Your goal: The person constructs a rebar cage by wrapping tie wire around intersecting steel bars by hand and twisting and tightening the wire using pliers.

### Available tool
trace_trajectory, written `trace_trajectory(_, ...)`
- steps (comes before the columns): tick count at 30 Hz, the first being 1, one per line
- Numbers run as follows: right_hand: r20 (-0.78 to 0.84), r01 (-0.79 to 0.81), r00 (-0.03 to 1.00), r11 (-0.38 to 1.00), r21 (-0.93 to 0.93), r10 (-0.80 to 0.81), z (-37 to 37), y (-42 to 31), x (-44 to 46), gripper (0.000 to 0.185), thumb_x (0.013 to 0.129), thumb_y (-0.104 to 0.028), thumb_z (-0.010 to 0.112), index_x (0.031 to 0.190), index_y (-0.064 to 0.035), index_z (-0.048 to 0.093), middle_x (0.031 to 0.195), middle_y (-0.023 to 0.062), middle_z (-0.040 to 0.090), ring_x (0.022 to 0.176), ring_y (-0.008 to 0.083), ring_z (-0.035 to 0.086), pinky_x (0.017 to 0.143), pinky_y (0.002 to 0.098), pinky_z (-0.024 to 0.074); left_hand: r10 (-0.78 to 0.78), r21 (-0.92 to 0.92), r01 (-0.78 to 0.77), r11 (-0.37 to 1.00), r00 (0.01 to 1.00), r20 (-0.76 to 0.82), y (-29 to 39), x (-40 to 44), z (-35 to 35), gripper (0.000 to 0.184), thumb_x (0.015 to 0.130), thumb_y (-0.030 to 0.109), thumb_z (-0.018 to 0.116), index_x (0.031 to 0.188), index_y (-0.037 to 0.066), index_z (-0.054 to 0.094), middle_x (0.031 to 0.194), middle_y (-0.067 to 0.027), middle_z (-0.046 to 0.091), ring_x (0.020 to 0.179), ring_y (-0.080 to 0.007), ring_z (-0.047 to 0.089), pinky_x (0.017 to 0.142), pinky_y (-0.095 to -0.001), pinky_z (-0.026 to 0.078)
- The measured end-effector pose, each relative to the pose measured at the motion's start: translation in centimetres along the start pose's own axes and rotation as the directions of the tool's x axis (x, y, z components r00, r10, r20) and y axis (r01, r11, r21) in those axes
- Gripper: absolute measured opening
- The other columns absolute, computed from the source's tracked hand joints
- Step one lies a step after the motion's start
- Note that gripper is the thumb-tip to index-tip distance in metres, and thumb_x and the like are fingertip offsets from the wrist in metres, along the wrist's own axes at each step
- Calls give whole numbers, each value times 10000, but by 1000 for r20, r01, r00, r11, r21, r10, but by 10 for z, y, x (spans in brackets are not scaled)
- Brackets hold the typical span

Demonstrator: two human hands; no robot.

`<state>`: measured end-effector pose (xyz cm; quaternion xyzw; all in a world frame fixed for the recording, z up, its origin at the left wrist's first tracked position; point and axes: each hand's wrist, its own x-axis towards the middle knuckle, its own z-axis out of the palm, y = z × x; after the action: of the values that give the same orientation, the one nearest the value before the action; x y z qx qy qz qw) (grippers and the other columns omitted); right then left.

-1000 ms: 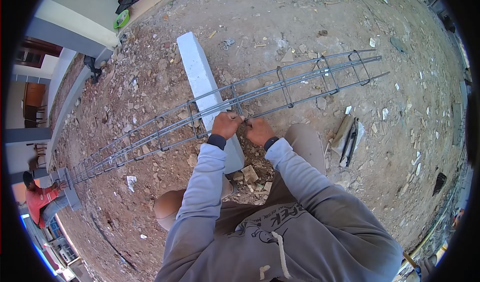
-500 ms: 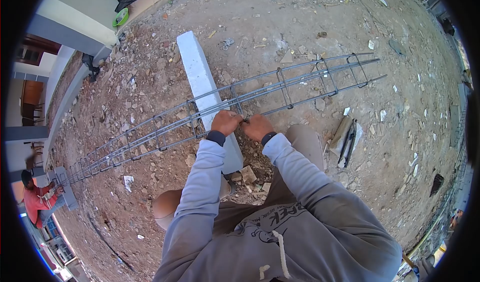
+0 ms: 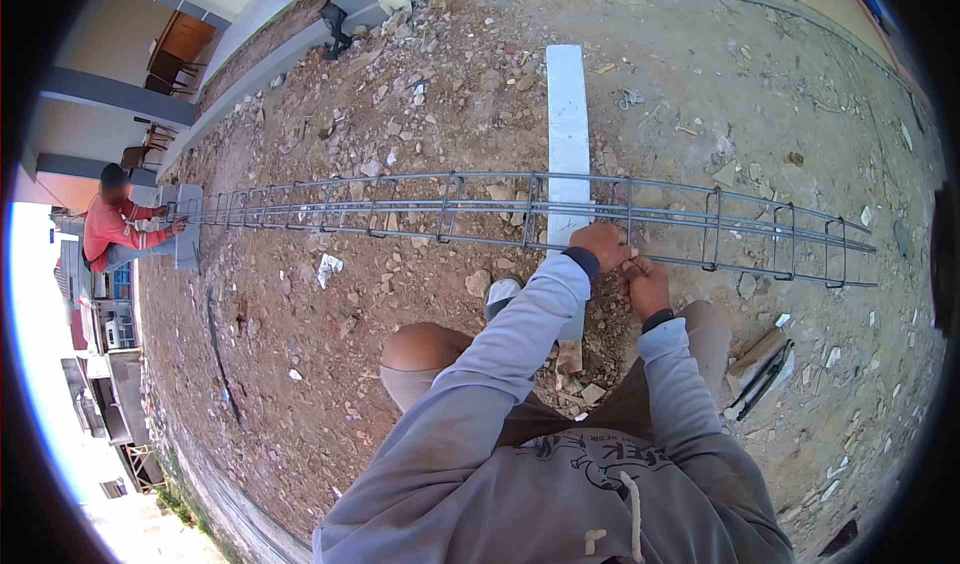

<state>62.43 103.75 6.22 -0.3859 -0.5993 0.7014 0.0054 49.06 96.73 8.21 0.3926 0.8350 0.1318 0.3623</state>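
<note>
Rebar cage (image 3: 500,206) runs left to right before you, crossing over a white beam (image 3: 568,114). Your left hand (image 3: 600,246) and right hand (image 3: 648,286) curl close together at its near bar; what either grip pinches, I cannot tell. A person in red (image 3: 108,226) is at its left end.

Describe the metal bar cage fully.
The metal bar cage is long and grey: straight lengthwise bars ringed by rectangular hoops. It lies across a pale beam, its far end at a grey block beside a person in red. The left hand and right hand meet at its near edge, beside a hoop.
</note>
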Motion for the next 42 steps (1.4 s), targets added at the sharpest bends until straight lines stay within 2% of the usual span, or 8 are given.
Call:
trace_trajectory(9, 94, -94, 994, 908, 407, 60, -4, 24, 1, 155, 904, -198, 549, 880, -52, 597, 677, 12, 569, 518, 102, 508, 456, 242, 385, -2, 46, 2, 999, 1000, 12, 1, 5, 5, 409, 837, 452, 541, 892, 69, 675, 942, -193, 648, 909, -365, 613, 774, -454, 485)
trace_trajectory(19, 241, -215, 970, 572, 791, 32, 7, 46, 2, 160, 925, -238, 542, 934, -79, 560, 732, 3, 538, 611, 128, 494, 577, 261, 420, 72, -21, -73, 997, 997, -38, -1, -2, 4, 362, 835, 404, 565, 806, 49, 633, 835, -195, 635, 810, -374, 603, 704, -458, 460)
trace_trajectory(23, -10, -51, 998, 969, 241, 55, -1, 34, -8, 162, 926, -222, 526, 933, -71, 585, 806, 50, 594, 694, 114, 565, 594, 273, 453, 118, -13, -119, 993, 991, -69, -5, -3, 6, 374, 838, 395, 568, 783, 28, 614, 801, -202, 617, 797, -390, 587, 700, -459, 448)
trace_trajectory(24, -137, 1, 991, 997, 78, 10, 0, 33, -10, 125, 890, -174, 549, 939, -68, 594, 849, 110, 623, 716, 183, 603, 596, 340, 477, 115, -3, -115, 993, 991, -71, -5, -2, 6, 379, 839, 394, 567, 779, 22, 610, 796, -204, 613, 796, -394, 583, 702, -459, 446)
trace_trajectory(25, -215, 204, 950, 971, -125, -228, 0, 35, -11, 127, 870, -164, 562, 946, -66, 592, 869, 123, 619, 720, 219, 605, 601, 369, 477, 111, 5, -111, 994, 991, -75, -6, 0, 6, 384, 841, 394, 566, 775, 17, 606, 791, -206, 609, 794, -397, 579, 704, -460, 444)
trace_trajectory(27, -208, 488, 717, 692, -532, -665, 0, 32, -17, 154, 829, -145, 589, 960, -63, 587, 908, 149, 611, 730, 290, 610, 611, 428, 478, 151, 2, -151, 989, 985, -86, -8, 1, 8, 390, 840, 393, 566, 774, 11, 604, 793, -211, 609, 796, -399, 578, 706, -461, 443)
trace_trajectory(30, -218, 318, 804, 709, -629, -554, 6, 15, -32, 212, 781, -125, 605, 984, -73, 575, 938, 160, 577, 773, 370, 589, 658, 481, 471, 136, -29, -138, 990, 989, -52, -6, -2, 5, 394, 838, 391, 570, 769, 5, 602, 798, -216, 608, 798, -400, 577, 711, -463, 441)
trace_trajectory(42, -49, 298, 828, 513, -805, -558, 14, 0, -29, 243, 740, -94, 594, 965, -7, 568, 847, 147, 569, 799, 332, 609, 658, 424, 509, 122, -15, -124, 992, 989, -80, -5, -2, 5, 388, 834, 383, 578, 751, 5, 605, 795, -212, 607, 798, -399, 572, 710, -464, 438)
